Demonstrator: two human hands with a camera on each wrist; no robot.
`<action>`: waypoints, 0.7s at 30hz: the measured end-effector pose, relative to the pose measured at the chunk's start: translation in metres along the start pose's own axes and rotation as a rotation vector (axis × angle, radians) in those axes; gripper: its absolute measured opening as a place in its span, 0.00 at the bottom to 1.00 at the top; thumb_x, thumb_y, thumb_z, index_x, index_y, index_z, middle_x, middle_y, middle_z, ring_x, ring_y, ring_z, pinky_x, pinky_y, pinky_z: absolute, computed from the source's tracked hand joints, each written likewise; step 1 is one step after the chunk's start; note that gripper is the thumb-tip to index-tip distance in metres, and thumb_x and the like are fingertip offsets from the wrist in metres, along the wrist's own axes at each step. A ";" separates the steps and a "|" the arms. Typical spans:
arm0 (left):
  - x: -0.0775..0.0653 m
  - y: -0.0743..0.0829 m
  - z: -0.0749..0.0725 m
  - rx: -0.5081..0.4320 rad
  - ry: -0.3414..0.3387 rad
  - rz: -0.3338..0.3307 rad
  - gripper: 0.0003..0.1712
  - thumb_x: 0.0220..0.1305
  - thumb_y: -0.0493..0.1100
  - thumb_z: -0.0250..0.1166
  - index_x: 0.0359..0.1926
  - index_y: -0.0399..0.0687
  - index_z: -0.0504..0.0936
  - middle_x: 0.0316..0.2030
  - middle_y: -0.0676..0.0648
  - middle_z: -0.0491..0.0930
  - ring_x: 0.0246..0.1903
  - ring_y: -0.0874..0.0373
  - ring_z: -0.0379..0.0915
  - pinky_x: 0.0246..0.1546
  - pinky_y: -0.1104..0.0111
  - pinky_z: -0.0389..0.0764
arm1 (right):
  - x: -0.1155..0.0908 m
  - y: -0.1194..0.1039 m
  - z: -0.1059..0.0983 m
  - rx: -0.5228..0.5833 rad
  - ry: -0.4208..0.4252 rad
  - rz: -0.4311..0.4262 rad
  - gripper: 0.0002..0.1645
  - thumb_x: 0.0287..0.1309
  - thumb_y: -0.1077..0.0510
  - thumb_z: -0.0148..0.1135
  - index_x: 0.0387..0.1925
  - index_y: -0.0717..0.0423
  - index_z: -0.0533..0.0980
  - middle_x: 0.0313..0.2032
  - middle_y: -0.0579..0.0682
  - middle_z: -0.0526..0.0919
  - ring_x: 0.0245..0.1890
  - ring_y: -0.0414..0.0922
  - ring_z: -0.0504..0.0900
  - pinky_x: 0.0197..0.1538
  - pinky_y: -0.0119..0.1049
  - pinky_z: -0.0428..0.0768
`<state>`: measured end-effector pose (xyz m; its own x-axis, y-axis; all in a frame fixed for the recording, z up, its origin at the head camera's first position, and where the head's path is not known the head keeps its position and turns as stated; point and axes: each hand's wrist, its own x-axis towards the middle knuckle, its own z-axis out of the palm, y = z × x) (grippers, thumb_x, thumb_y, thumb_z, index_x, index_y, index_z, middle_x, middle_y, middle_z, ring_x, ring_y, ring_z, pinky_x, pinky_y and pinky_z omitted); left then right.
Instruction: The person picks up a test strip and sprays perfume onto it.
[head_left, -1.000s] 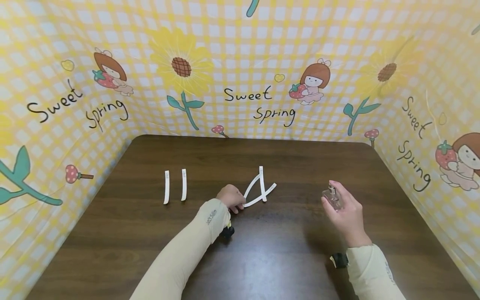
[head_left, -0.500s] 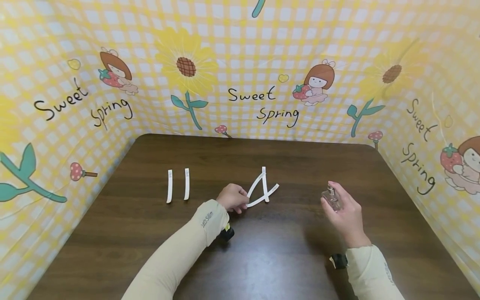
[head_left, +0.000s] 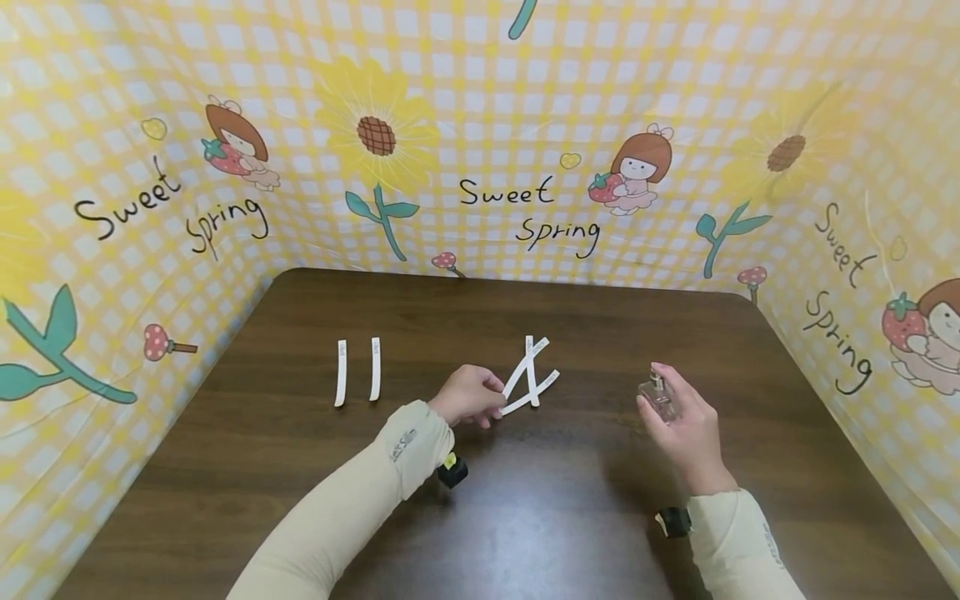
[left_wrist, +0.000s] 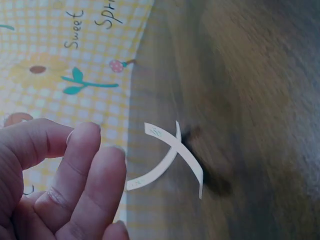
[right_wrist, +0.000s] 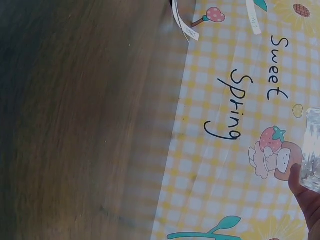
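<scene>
Left hand [head_left: 471, 396]: fingertips drawn together, pinching the near ends of two white, narrow, curved paper strips with small print at their free ends. The upper strip [head_left: 516, 377] rises forward and to the right of the grip; the lower strip [head_left: 544, 389] extends to the right. The left wrist view does not clearly show the contact between fingertips and strips.

Just right of this grip, a third white paper strip [head_left: 532, 387] runs straight away from the person. In the head view both pinched strips cross it; whether they touch it cannot be told.

Left of the left-hand grip, two separate white paper strips [head_left: 376, 369] lie parallel, side by side, on the dark brown wood-grain table [head_left: 555, 500], their printed ends farthest from the person.

Right hand [head_left: 690, 425]: fingers and thumb closed around a clear, square-sided glass spray bottle [head_left: 660, 402], index finger at the silver-coloured neck. This grip is well to the right of the left hand. In the right wrist view only part of the bottle shows.

Both forearms wear cream sleeves [head_left: 337, 508]. Behind both grips, a yellow-and-white checked cloth [head_left: 517, 108] bears sunflowers and the words "Sweet Spring".
</scene>
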<state>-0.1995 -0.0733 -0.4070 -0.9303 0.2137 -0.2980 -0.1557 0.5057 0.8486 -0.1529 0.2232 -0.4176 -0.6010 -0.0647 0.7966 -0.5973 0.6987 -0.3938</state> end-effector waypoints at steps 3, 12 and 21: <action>-0.006 0.005 0.000 -0.018 -0.009 0.020 0.07 0.55 0.32 0.61 0.37 0.37 0.80 0.16 0.48 0.80 0.09 0.63 0.70 0.10 0.73 0.63 | 0.002 -0.001 0.002 -0.005 -0.003 -0.018 0.27 0.60 0.44 0.59 0.51 0.61 0.75 0.41 0.62 0.82 0.31 0.57 0.82 0.38 0.24 0.75; -0.020 0.019 -0.001 -0.051 -0.033 0.061 0.07 0.54 0.30 0.61 0.36 0.34 0.80 0.16 0.47 0.79 0.10 0.62 0.70 0.13 0.72 0.75 | 0.010 -0.007 0.012 0.012 0.025 -0.061 0.33 0.64 0.37 0.51 0.49 0.63 0.74 0.31 0.61 0.81 0.22 0.52 0.77 0.23 0.47 0.74; -0.029 0.025 0.002 -0.052 -0.059 0.086 0.11 0.53 0.30 0.61 0.39 0.30 0.80 0.16 0.48 0.78 0.09 0.61 0.69 0.09 0.76 0.69 | 0.007 -0.015 0.018 0.034 0.016 0.002 0.23 0.60 0.50 0.60 0.50 0.62 0.71 0.26 0.60 0.78 0.18 0.53 0.75 0.21 0.52 0.73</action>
<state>-0.1759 -0.0655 -0.3776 -0.9199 0.3046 -0.2468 -0.0943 0.4391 0.8935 -0.1578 0.1993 -0.4147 -0.5935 -0.0519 0.8032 -0.6143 0.6740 -0.4103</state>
